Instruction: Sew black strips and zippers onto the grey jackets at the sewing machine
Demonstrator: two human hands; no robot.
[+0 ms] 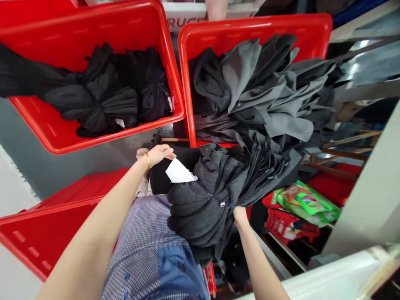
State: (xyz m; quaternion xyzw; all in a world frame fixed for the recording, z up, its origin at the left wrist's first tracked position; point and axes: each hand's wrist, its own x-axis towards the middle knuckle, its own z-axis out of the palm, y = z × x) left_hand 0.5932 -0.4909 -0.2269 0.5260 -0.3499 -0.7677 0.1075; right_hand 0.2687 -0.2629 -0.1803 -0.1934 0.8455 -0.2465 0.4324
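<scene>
A thick bundle of dark grey fabric pieces [212, 200], tied round its middle with a dark cord, lies in front of my body. My left hand [161, 155] pinches the upper end of a white paper tag [179, 171] that sticks out at the cord. Low on the bundle's right side, my right hand [240, 214] grips it, with the fingers hidden under the cloth. A small shiny clip [222, 204] shows on the cord near the bundle's middle.
Two red bins stand ahead: the left bin [178, 100] holds black tied bundles [106, 93], the right bin [184, 54] grey cloth pieces [265, 79]. A red bin [46, 233] stands at lower left. Right are a green packet [309, 202] and a red basket [281, 225]. Another person's hand [216, 9] is at the top.
</scene>
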